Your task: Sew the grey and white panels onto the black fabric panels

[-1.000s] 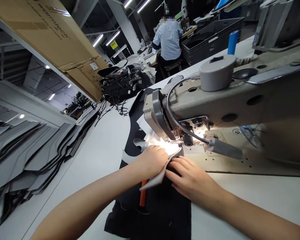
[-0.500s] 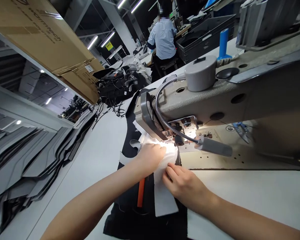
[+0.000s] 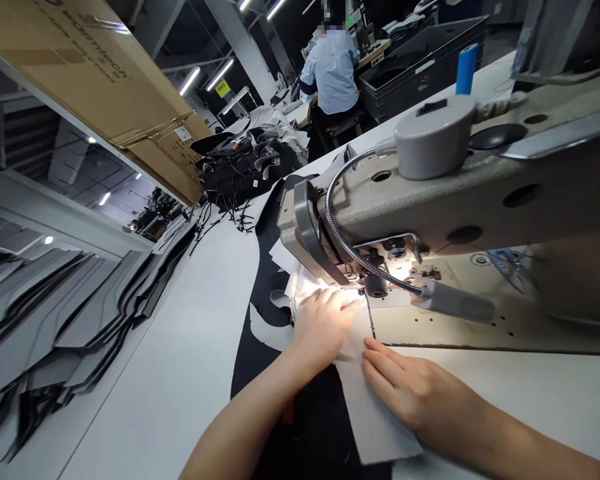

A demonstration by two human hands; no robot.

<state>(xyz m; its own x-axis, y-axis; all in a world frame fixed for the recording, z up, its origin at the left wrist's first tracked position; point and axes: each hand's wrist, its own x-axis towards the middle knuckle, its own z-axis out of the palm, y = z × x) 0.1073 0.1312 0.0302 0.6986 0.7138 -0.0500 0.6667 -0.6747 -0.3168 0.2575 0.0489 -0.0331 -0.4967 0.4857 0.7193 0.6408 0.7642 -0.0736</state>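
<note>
Under the lit end of the sewing machine (image 3: 440, 207), a pale grey fabric strip (image 3: 380, 420) lies over black fabric (image 3: 325, 427), its loose end nearest. The left hand (image 3: 325, 327) rests flat on it; the right hand (image 3: 410, 387), apart, touches its right edge — any pinch is hidden. Uneven pulling could skew that edge — and a left hand creeping far might get caught.

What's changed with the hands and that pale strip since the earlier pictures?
The pale strip, bent up at first, now lies flatter, its near end swung right. The left hand has spread its fingers on it; the right hand, at its edge, shifted right. The sewing machine stayed put.
</note>
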